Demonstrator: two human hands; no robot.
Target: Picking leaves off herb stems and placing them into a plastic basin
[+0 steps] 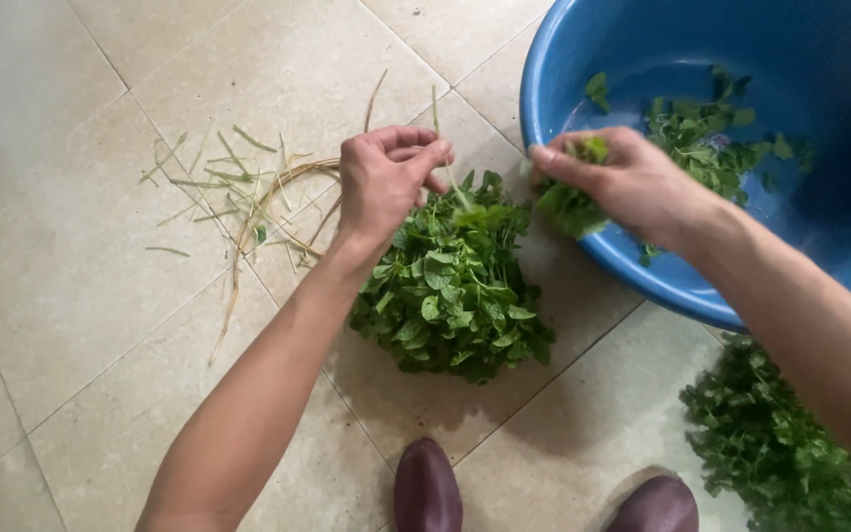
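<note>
Head view looks down on a bunch of leafy green herbs (450,286) lying on the tiled floor (71,246), between the person's two forearms and just in front of their dark shoes (427,488). The left hand (386,177) hovers over the top of the bunch, its fingers pinched together on a thin pale stem (442,138) that sticks up past the knuckles. The right hand (622,177) is closed around a small clump of picked leaves (571,205), held right at the near rim of a blue plastic basin (642,281). More loose green leaves (711,148) lie inside the basin, beyond the right hand. To the left of the bunch, dry straw-coloured stalks (238,197) are scattered over the tiles, well apart from the basin. A second heap of greens (770,443) lies on the floor at the lower right, under the right forearm and beside the right shoe.
</note>
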